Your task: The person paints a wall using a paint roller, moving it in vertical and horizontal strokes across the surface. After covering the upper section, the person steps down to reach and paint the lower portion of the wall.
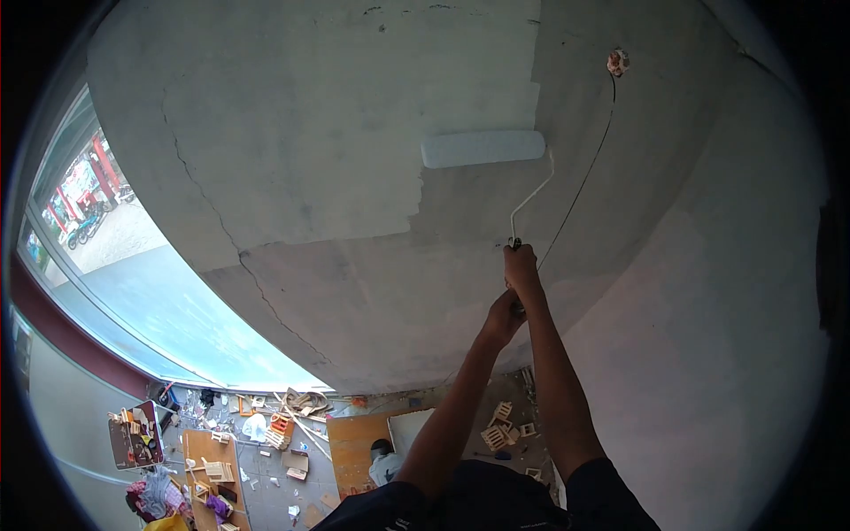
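A paint roller (pixel 483 149) with a wide pale sleeve rests against the grey wall (pixel 336 301). Its thin bent wire frame runs down to the handle, which both hands grip. My right hand (pixel 521 267) is closed around the handle just below the wire. Lower down, my left hand (pixel 505 317) is wrapped round the handle too, partly covered by my right forearm. Lighter, freshly coated-looking paint (pixel 354 115) covers the upper left of the wall, with a stepped edge by the roller. Bare, darker wall shows right of it and below.
A black wire (pixel 584 177) hangs from a ceiling-rose-like hole (pixel 618 62). A long crack (pixel 208 199) runs down the wall. Bright windows (pixel 168 292) curve along the left. Far below, wooden pieces (pixel 502 429), a brown table (pixel 212 465) and scattered debris lie on the floor.
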`<state>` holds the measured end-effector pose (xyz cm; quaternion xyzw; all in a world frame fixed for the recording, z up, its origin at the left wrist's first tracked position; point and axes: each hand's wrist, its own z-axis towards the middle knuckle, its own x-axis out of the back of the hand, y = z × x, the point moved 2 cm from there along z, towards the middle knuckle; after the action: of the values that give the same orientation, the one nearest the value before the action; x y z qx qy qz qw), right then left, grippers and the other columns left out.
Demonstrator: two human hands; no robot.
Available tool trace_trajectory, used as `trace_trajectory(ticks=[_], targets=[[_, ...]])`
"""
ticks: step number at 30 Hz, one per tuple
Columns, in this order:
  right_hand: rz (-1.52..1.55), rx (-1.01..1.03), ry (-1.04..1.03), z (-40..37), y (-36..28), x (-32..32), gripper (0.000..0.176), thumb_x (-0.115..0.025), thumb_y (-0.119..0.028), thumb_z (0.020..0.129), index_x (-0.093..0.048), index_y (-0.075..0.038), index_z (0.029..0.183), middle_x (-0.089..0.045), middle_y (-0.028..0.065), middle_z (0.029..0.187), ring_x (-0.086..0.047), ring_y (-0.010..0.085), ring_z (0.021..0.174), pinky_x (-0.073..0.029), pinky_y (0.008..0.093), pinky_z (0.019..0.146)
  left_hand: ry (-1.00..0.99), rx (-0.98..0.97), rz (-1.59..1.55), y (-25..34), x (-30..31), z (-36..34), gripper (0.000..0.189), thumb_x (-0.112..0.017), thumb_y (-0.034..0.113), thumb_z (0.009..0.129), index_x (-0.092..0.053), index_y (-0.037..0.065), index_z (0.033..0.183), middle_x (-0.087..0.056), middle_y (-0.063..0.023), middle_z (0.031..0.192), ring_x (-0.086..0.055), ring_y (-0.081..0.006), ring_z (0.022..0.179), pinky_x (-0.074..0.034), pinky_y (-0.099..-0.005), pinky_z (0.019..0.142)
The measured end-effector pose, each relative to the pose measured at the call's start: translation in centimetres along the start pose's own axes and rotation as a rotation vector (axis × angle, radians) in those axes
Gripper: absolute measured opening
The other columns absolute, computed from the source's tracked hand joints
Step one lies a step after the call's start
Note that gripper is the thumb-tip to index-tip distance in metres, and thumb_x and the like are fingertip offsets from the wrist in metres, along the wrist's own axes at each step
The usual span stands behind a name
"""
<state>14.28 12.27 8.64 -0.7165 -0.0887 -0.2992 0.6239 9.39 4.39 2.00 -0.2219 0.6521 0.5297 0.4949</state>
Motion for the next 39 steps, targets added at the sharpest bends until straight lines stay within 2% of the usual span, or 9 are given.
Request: trace_trajectory(ticks=[5, 11, 17, 20, 23, 26, 29, 32, 39], targets=[[0.074, 0.068, -0.050, 2.0, -0.5, 0.0, 0.038, -0.052, -0.027, 0.081, -0.053, 0.010, 0.087, -0.060, 0.0291, 0.079, -0.060, 0.0422, 0.081, -0.050, 0.0465, 0.069, 0.021, 0.005, -0.006, 1.5, -1.7, -0.8, 0.025, -0.040, 0.026, 0.094, -0.051, 0.004, 0.098, -0.056, -0.0053, 0.087, -0.054, -0.0162, 0.082, -0.044, -0.0345, 0.078], [0.114, 0.031, -0.096, -1.8, -10.6, 6.0, 0.034, -0.051, -0.024, 0.081, -0.052, 0.010, 0.088, -0.060, 0.0283, 0.076, -0.062, 0.0412, 0.073, -0.052, 0.0455, 0.064, -0.096, -0.087, 0.012, 5.0, -8.1, 0.6, 0.029, -0.034, 0.026, 0.097, -0.048, 0.002, 0.104, -0.055, -0.0083, 0.095, -0.054, -0.0183, 0.086, -0.044, -0.0351, 0.079], [-0.054, 0.123, 0.011, 1.7, -5.0, 3.4, 0.029, -0.051, -0.021, 0.082, -0.050, 0.009, 0.084, -0.059, 0.0211, 0.067, -0.061, 0.0301, 0.052, -0.050, 0.0394, 0.044, -0.056, -0.033, -0.027, 2.8, -7.1, -0.8, 0.028, -0.039, 0.029, 0.095, -0.050, 0.004, 0.102, -0.055, -0.0061, 0.091, -0.053, -0.0176, 0.083, -0.043, -0.0357, 0.076], [0.040, 0.025, -0.129, -2.8, -5.2, 5.0, 0.032, -0.052, -0.024, 0.083, -0.050, 0.008, 0.082, -0.060, 0.0197, 0.067, -0.062, 0.0277, 0.054, -0.048, 0.0364, 0.044, -0.042, 0.008, -0.105, 1.0, -5.9, -1.6, 0.029, -0.040, 0.031, 0.095, -0.050, 0.004, 0.101, -0.055, -0.0060, 0.089, -0.053, -0.0174, 0.081, -0.044, -0.0360, 0.075], [0.280, 0.151, -0.260, -4.9, -6.5, 6.4, 0.037, -0.049, -0.030, 0.086, -0.051, 0.006, 0.079, -0.059, 0.0177, 0.067, -0.062, 0.0238, 0.053, -0.047, 0.0323, 0.042, -0.163, 0.005, -0.102, 1.9, -5.4, -1.3, 0.027, -0.035, 0.026, 0.096, -0.048, 0.003, 0.101, -0.053, -0.0074, 0.090, -0.052, -0.0178, 0.081, -0.044, -0.0351, 0.076], [0.493, 0.265, -0.164, -6.2, -9.2, 7.0, 0.043, -0.049, -0.042, 0.088, -0.048, 0.001, 0.082, -0.044, 0.0065, 0.053, -0.043, 0.0164, 0.039, -0.036, 0.0303, 0.035, -0.023, -0.050, 0.023, 4.2, -8.4, -1.8, 0.026, -0.035, 0.024, 0.096, -0.048, 0.002, 0.104, -0.052, -0.0083, 0.093, -0.052, -0.0178, 0.081, -0.044, -0.0348, 0.075], [0.082, 0.494, 0.081, -2.6, -10.1, 6.1, 0.047, -0.038, -0.044, 0.092, -0.048, 0.002, 0.087, -0.054, 0.0140, 0.063, -0.056, 0.0271, 0.053, -0.045, 0.0372, 0.048, -0.018, -0.060, 0.085, 6.2, -11.3, -2.4, 0.026, -0.034, 0.021, 0.095, -0.047, 0.002, 0.108, -0.052, -0.0090, 0.095, -0.053, -0.0180, 0.084, -0.045, -0.0346, 0.074], [-0.100, 0.413, 0.077, -5.1, -11.7, 7.4, 0.047, -0.033, -0.040, 0.094, -0.045, 0.005, 0.098, -0.058, 0.0290, 0.093, -0.054, 0.0455, 0.093, -0.044, 0.0515, 0.079, 0.038, -0.058, 0.078, 5.7, -11.7, -2.4, 0.027, -0.034, 0.020, 0.095, -0.045, 0.001, 0.111, -0.051, -0.0095, 0.097, -0.053, -0.0188, 0.088, -0.046, -0.0347, 0.075], [-0.143, 0.322, 0.062, -6.5, -6.3, 4.0, 0.048, -0.032, -0.039, 0.094, -0.045, 0.007, 0.097, -0.057, 0.0309, 0.091, -0.055, 0.0462, 0.091, -0.046, 0.0499, 0.078, 0.053, 0.029, 0.063, 3.3, -7.3, -5.2, 0.029, -0.032, 0.019, 0.095, -0.043, 0.000, 0.114, -0.051, -0.0110, 0.100, -0.054, -0.0213, 0.091, -0.047, -0.0366, 0.076]])
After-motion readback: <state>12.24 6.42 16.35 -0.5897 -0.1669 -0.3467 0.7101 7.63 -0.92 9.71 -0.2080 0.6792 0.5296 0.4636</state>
